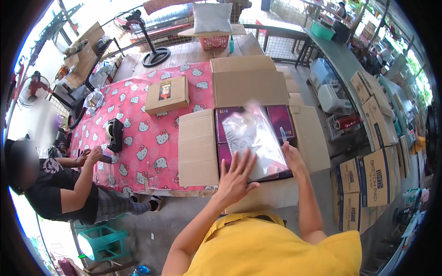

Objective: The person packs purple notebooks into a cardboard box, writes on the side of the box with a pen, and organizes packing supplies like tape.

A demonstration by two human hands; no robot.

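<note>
An open cardboard carton [251,87] stands in front of me, packed with purple printed boxes [279,120]. Over them lies a shiny clear plastic bag [258,142], its far end blurred. My left hand [235,181] rests flat on the near part of the bag with its fingers spread. At the bag's right edge my right hand [293,157] is closed around a slim pale-blue tool [282,134] that points away from me; its exact kind is too small to make out.
The pink patterned tablecloth [142,147] carries a tape dispenser [114,135] and a closed brown box [166,94]. At the left, another person [55,184] holds thin purple items. Stacked cartons [368,188] stand right, a fan [142,34] at the back and a green stool [103,241] lower left.
</note>
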